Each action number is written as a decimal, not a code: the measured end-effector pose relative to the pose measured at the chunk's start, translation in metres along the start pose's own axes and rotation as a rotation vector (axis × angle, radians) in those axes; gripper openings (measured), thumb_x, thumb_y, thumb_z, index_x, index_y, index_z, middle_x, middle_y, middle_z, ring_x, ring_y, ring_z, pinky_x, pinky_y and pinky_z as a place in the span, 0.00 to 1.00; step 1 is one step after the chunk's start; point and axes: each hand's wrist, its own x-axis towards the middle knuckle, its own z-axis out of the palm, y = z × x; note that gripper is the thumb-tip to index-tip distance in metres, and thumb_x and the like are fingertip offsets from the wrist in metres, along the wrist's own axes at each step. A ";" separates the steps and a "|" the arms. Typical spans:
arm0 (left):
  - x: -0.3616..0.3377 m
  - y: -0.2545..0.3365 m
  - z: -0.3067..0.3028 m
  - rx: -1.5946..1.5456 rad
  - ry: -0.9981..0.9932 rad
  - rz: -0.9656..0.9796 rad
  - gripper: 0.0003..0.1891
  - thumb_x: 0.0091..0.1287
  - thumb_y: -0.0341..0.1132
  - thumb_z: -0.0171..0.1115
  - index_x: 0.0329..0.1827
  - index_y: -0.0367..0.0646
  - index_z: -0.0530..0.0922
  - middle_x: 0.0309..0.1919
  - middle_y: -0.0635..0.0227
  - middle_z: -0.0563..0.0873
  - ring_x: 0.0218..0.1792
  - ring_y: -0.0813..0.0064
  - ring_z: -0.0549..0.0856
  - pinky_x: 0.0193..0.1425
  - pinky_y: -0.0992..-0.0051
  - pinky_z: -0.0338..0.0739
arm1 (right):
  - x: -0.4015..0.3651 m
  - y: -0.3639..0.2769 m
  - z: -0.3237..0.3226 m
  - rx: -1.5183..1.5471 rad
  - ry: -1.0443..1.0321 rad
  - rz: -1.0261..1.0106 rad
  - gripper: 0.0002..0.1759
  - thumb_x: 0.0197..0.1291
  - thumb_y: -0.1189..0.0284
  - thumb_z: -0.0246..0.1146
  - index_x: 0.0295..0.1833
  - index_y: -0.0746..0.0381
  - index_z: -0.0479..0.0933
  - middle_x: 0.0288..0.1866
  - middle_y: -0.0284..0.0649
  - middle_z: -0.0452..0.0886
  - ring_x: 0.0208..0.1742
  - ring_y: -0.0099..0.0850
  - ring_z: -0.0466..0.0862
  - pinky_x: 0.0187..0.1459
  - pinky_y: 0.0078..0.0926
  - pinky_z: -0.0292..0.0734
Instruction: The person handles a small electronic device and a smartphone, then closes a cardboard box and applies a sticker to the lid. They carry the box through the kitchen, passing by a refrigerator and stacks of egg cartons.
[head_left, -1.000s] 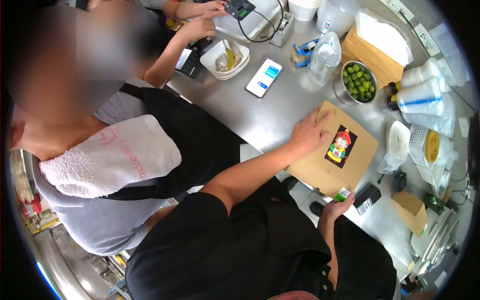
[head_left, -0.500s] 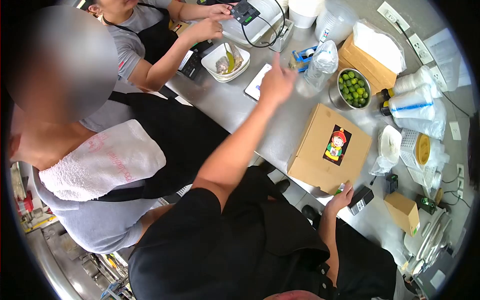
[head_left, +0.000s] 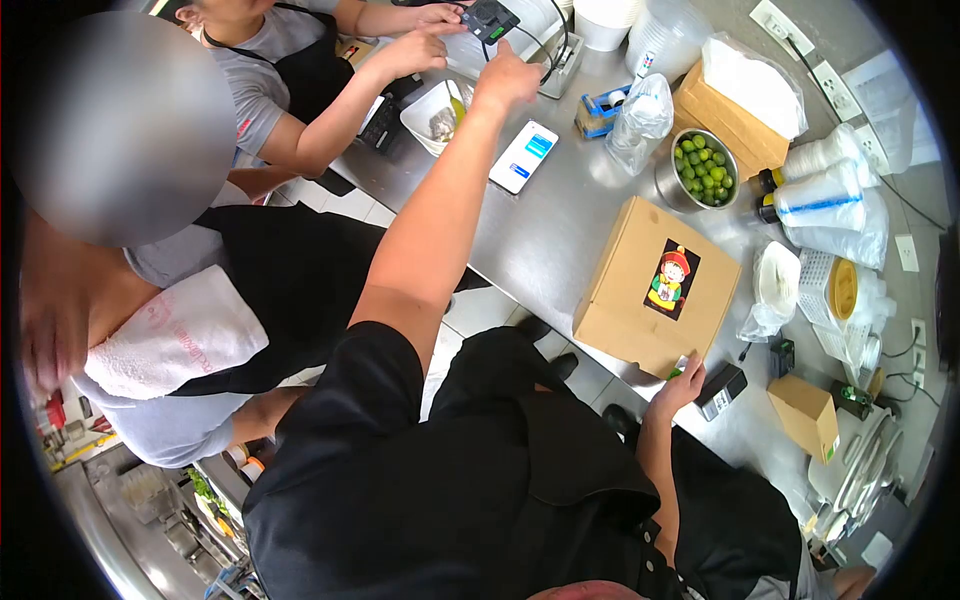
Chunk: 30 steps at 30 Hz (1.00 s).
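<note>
My left hand [head_left: 511, 78] reaches far across the counter, its index finger stretched toward a black device with a cable [head_left: 490, 20]. A co-worker's hand [head_left: 440, 17] holds that device. A phone [head_left: 524, 157] with a lit screen lies below my left hand, and a white bowl with food [head_left: 432, 117] is partly behind my forearm. My right hand [head_left: 680, 388] is closed around a small white-and-green object [head_left: 679, 367] at the near corner of a cardboard box [head_left: 622, 290], which bears a cartoon sticker. Most of that small object is hidden by my fingers.
A bowl of limes [head_left: 705, 170], a blue tape dispenser [head_left: 600, 112] and a wrapped carton [head_left: 735, 120] stand behind the box. Right of my right hand are a black box [head_left: 722, 390] and a small cardboard box [head_left: 805, 415]. A co-worker with a towel [head_left: 180, 335] stands close at left.
My left hand has moved up and left, from beside the phone to the black device, uncovering the phone. The co-worker with the towel has shifted left. My right hand stays at the box corner.
</note>
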 end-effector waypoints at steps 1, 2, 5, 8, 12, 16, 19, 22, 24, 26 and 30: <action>0.002 -0.001 0.001 0.000 -0.002 -0.002 0.54 0.64 0.35 0.65 0.85 0.23 0.40 0.32 0.58 0.91 0.27 0.69 0.89 0.30 0.72 0.83 | 0.000 -0.001 0.000 -0.002 0.001 0.001 0.21 0.79 0.61 0.61 0.56 0.72 0.81 0.48 0.38 0.84 0.48 0.26 0.79 0.53 0.28 0.75; 0.006 -0.004 0.002 -0.004 0.004 -0.002 0.54 0.64 0.36 0.65 0.85 0.23 0.40 0.32 0.58 0.90 0.27 0.69 0.89 0.30 0.72 0.83 | -0.001 -0.002 0.002 -0.002 0.002 -0.007 0.21 0.79 0.61 0.61 0.55 0.72 0.80 0.47 0.38 0.84 0.48 0.27 0.79 0.53 0.28 0.75; 0.006 -0.005 0.002 0.014 -0.001 -0.005 0.53 0.62 0.39 0.63 0.83 0.20 0.42 0.29 0.59 0.91 0.35 0.64 0.92 0.43 0.71 0.84 | -0.002 -0.002 0.002 -0.012 0.008 -0.014 0.21 0.80 0.61 0.61 0.55 0.72 0.80 0.47 0.38 0.84 0.48 0.27 0.79 0.53 0.28 0.75; 0.004 -0.005 0.003 -0.017 0.010 -0.007 0.52 0.63 0.39 0.64 0.83 0.21 0.46 0.29 0.59 0.91 0.34 0.64 0.91 0.43 0.70 0.84 | -0.003 -0.003 0.003 -0.028 0.015 -0.033 0.21 0.80 0.61 0.61 0.54 0.72 0.80 0.46 0.38 0.84 0.47 0.27 0.79 0.53 0.28 0.75; 0.028 -0.034 0.012 -0.228 0.223 0.006 0.42 0.68 0.41 0.68 0.80 0.30 0.59 0.44 0.55 0.89 0.34 0.65 0.90 0.35 0.67 0.85 | -0.004 -0.003 0.004 0.036 0.008 -0.015 0.21 0.80 0.60 0.61 0.54 0.72 0.80 0.46 0.38 0.84 0.46 0.26 0.79 0.52 0.29 0.75; 0.029 -0.033 0.004 -1.077 0.232 -0.237 0.29 0.79 0.51 0.58 0.73 0.42 0.68 0.67 0.48 0.73 0.56 0.52 0.81 0.55 0.49 0.83 | -0.001 0.000 0.000 -0.060 -0.010 -0.020 0.23 0.82 0.58 0.58 0.56 0.71 0.80 0.49 0.38 0.85 0.51 0.25 0.80 0.56 0.29 0.76; 0.044 -0.032 -0.005 -1.267 0.226 -0.144 0.25 0.83 0.51 0.49 0.73 0.44 0.68 0.67 0.48 0.73 0.57 0.52 0.81 0.60 0.48 0.82 | -0.002 0.001 0.000 -0.048 -0.010 -0.020 0.21 0.82 0.59 0.59 0.55 0.70 0.80 0.49 0.38 0.85 0.50 0.25 0.80 0.56 0.29 0.76; 0.060 -0.041 -0.006 -1.292 0.187 -0.138 0.23 0.86 0.51 0.43 0.73 0.44 0.68 0.62 0.49 0.77 0.54 0.53 0.83 0.61 0.51 0.83 | -0.001 0.003 0.000 -0.049 0.003 -0.042 0.23 0.80 0.59 0.61 0.56 0.72 0.81 0.47 0.39 0.85 0.48 0.27 0.80 0.53 0.29 0.75; 0.068 -0.045 -0.009 -1.314 0.191 -0.157 0.22 0.86 0.49 0.44 0.72 0.44 0.68 0.59 0.50 0.80 0.51 0.54 0.84 0.59 0.53 0.84 | 0.000 0.004 0.000 -0.035 0.002 -0.038 0.23 0.80 0.59 0.61 0.56 0.72 0.81 0.48 0.40 0.85 0.48 0.28 0.80 0.54 0.29 0.75; 0.073 -0.047 -0.012 -1.247 0.203 -0.169 0.19 0.86 0.45 0.48 0.70 0.44 0.69 0.52 0.53 0.83 0.44 0.58 0.86 0.52 0.58 0.86 | 0.000 0.002 -0.001 -0.067 0.000 -0.048 0.23 0.80 0.59 0.61 0.56 0.72 0.81 0.48 0.40 0.85 0.48 0.28 0.80 0.54 0.30 0.75; 0.073 -0.036 -0.025 -1.286 0.207 -0.161 0.16 0.83 0.40 0.55 0.67 0.44 0.70 0.47 0.56 0.84 0.38 0.61 0.86 0.46 0.61 0.87 | -0.003 -0.006 0.002 -0.159 0.006 -0.061 0.21 0.81 0.61 0.58 0.53 0.72 0.81 0.46 0.38 0.84 0.47 0.26 0.78 0.52 0.30 0.74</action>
